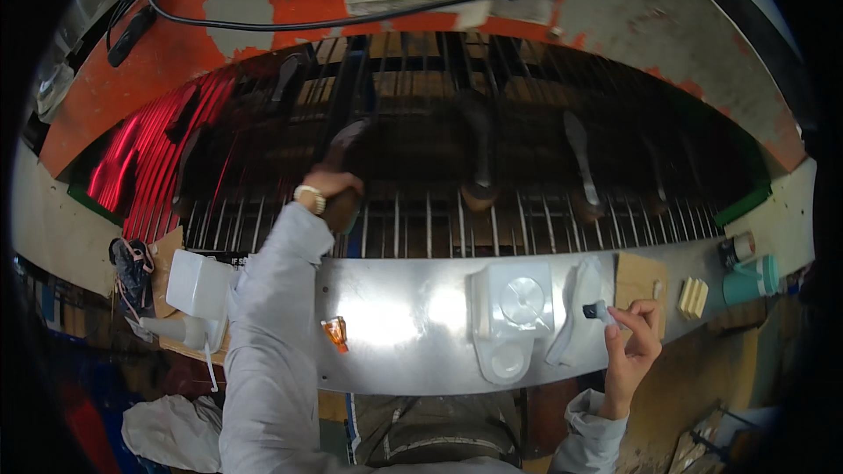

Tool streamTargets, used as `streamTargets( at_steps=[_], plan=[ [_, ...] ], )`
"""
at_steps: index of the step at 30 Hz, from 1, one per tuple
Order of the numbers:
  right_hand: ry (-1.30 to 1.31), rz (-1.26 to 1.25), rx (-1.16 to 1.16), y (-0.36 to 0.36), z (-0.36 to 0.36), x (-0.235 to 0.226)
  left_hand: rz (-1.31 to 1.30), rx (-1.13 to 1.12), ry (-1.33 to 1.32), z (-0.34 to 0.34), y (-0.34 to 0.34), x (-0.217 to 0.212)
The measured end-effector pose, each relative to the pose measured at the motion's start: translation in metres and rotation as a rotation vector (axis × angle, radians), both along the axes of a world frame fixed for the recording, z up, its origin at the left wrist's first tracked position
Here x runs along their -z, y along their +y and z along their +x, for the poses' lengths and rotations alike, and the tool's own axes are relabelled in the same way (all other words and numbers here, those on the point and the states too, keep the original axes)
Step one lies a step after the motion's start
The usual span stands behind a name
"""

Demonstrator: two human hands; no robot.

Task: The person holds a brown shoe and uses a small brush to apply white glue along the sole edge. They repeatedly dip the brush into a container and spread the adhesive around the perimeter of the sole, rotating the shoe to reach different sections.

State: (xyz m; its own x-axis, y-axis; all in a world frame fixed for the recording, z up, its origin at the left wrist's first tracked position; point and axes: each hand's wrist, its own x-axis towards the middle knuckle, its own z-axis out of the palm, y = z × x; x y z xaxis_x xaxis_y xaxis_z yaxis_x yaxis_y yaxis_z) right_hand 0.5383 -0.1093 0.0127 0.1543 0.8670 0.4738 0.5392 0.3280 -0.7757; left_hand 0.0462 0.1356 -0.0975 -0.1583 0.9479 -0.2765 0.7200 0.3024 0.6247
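My left hand (332,186), with a pale bracelet at the wrist, reaches over the metal rods of an orange-hooded rack. Its fingers are closed round a shoe (349,136), whose long, pale underside extends beyond the hand. Part of the shoe is hidden by the hand and slightly blurred. To the right on the rods lie more shoes, among them one with a brown end (479,197) and another with a greyish sole (580,158). Above the right part of the metal shelf, my right hand (634,342) pinches a small brush (597,310) with a dark tip and a pale handle.
On the shelf (395,298) are a small amber bottle (335,333), a clear plastic container (509,333), a white cloth (575,320), cardboard (630,274), a ridged cream block (692,298) and a teal mug (746,279). A white spouted bottle (198,285) stands left. Red light glows inside the rack's left.
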Motion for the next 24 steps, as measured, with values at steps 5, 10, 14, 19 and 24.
streamTargets(
  at_steps=[5, 10, 14, 19, 24],
  plan=[
    [0.092, -0.053, 0.090, -0.019, 0.011, 0.005, 0.133, -0.183, -0.979, 0.015, -0.115, -0.081],
    [0.063, -0.065, 0.034, -0.037, 0.019, 0.018, 0.374, 0.065, -1.849, 0.056, -0.206, -0.110],
    [-0.263, -0.138, -0.061, -0.052, 0.019, 0.025, 0.034, 0.333, -1.954, 0.090, -0.237, -0.100],
    [-0.733, 0.046, -0.109, -0.061, 0.005, 0.050, -0.092, 0.347, -2.031, 0.123, -0.273, -0.097],
    [-0.689, 0.011, -0.102, -0.062, 0.005, 0.064, -0.024, 0.348, -2.129, 0.108, -0.291, -0.088]
  ],
)
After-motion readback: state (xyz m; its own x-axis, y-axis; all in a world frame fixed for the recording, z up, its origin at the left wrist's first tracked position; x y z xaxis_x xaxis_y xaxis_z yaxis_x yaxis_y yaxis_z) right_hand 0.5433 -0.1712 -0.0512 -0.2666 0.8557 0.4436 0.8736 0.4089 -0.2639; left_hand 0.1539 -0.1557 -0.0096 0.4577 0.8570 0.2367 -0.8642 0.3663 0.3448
